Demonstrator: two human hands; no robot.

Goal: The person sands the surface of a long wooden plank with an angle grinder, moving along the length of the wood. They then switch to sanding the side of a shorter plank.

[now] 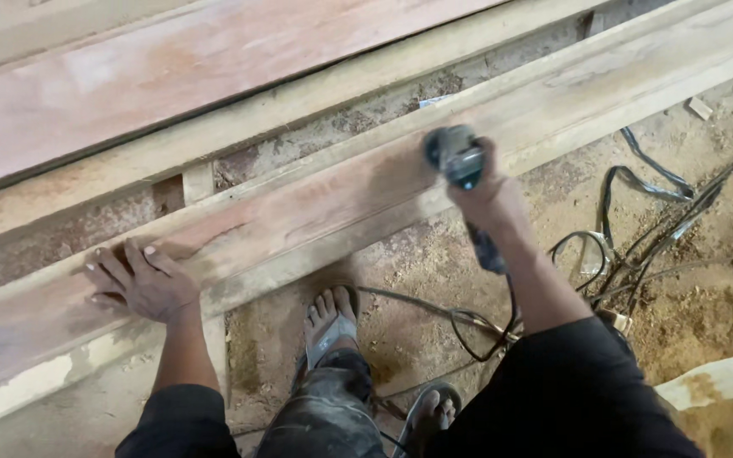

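A long reddish-brown plank (316, 203) runs diagonally from the lower left of the frame to the upper right, its face dusty, with a paler strip along the near edge. At the lower left, the left hand (142, 284) lies flat on the plank, palm down, fingers spread and pointing toward the upper left, the forearm coming straight up from the bottom edge. Near the centre, slightly above the middle, the right hand (485, 191) is closed around a dark power sander (454, 155), whose head rests on the plank's face; the arm stretches out from the lower right. A black cord (485, 318) trails from the tool down over the sawdust-covered floor (706, 288), where more cables lie tangled at the right. Two sandalled feet stand just below the plank's near edge. Across the upper left lies a second wide board (154, 76), separated from the plank by a rough gap.
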